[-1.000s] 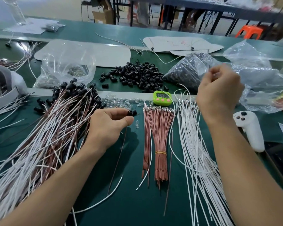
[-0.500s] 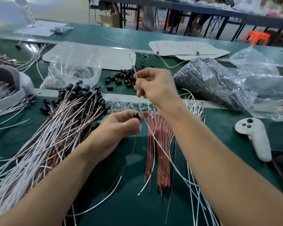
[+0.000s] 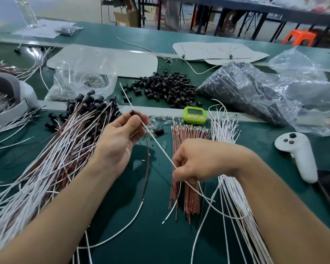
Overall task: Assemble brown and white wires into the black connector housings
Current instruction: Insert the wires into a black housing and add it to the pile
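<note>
My left hand (image 3: 120, 138) pinches a small black connector housing (image 3: 132, 112) between thumb and fingertips; a brown wire (image 3: 147, 159) hangs from it in a curve. My right hand (image 3: 196, 161) grips a white wire (image 3: 156, 143) lower down. That wire runs up to the left, passes the housing, and its tip sticks out beyond it. A bundle of brown wires (image 3: 187, 168) lies under my right hand, with loose white wires (image 3: 231, 187) to its right. Finished wire assemblies (image 3: 51, 155) are piled on the left. Loose black housings (image 3: 166, 88) are heaped further back.
A green timer (image 3: 194, 114) sits behind the brown bundle. A white controller (image 3: 299, 155) lies at the right. Plastic bags (image 3: 255, 92) of parts stand at the back right, another clear bag (image 3: 84, 77) at the back left. A grey holder (image 3: 11, 96) with wires is at far left.
My right hand has come down from above the housing to a lower spot on the white wire. My left hand has lifted the housing a little and turned palm up.
</note>
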{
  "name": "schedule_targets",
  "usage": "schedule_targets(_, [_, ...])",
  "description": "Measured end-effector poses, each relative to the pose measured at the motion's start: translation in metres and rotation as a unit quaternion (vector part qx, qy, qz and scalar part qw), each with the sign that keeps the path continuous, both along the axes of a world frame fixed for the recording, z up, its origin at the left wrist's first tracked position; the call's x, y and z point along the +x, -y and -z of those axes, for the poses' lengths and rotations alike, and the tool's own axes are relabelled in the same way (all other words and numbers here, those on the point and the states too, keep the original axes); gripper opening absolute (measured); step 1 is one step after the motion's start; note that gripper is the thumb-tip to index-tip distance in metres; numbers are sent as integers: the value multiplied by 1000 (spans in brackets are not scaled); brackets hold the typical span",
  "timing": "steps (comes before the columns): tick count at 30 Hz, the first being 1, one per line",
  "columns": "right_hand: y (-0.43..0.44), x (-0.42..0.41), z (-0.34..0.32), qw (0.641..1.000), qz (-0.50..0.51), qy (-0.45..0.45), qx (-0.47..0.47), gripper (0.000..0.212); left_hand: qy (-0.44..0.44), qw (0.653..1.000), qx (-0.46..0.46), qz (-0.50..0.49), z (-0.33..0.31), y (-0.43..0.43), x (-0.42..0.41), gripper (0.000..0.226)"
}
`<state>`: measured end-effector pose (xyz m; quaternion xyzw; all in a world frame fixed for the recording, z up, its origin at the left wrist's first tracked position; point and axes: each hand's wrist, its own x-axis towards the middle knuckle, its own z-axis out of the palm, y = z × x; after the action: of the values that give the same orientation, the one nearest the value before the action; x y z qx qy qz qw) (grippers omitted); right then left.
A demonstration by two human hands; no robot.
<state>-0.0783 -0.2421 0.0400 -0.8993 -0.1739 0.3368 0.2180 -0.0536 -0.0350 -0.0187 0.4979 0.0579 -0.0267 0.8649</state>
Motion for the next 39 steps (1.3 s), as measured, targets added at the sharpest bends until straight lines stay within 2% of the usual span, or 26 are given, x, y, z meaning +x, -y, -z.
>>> schedule_targets(3, [8,0,-2,997,63,8,54,21,-11,1000,9,-2,1,1,-2,21])
schedule_targets(5, [16,8,-1,978,161,113,70,28,-16,1000,14,7,2,0,-2,23])
schedule_targets(8, [26,18,1,902,280,328,27,31,-4,996,66,51,4,-1,-4,17])
schedule_targets(10, [27,19,0,877,302,369,51,30,3,991,114,73,6,2,-5,20])
schedule_targets(13, [14,24,-2,866,329,273,257,27,11,984,168,55,9,8,-6,15])
schedule_targets(15, [-1,27,-3,831,352,177,392,19,25,979,198,35,10,10,-7,13])
schedule_targets(18, [-16,29,3,777,377,98,495,18,42,962,270,23,13,11,-8,18])
schedule_targets(22, [-23,30,14,728,408,120,537,23,40,934,355,11,17,10,-8,24])
schedule_targets(29, [-20,28,27,667,423,99,606,22,51,917,395,16,16,13,-9,30])
schedule_targets(33, [-20,27,30,669,409,117,609,24,49,914,402,17,14,13,-10,26])
schedule_targets(39, [-23,28,35,698,392,157,577,27,44,909,413,20,13,12,-12,21])
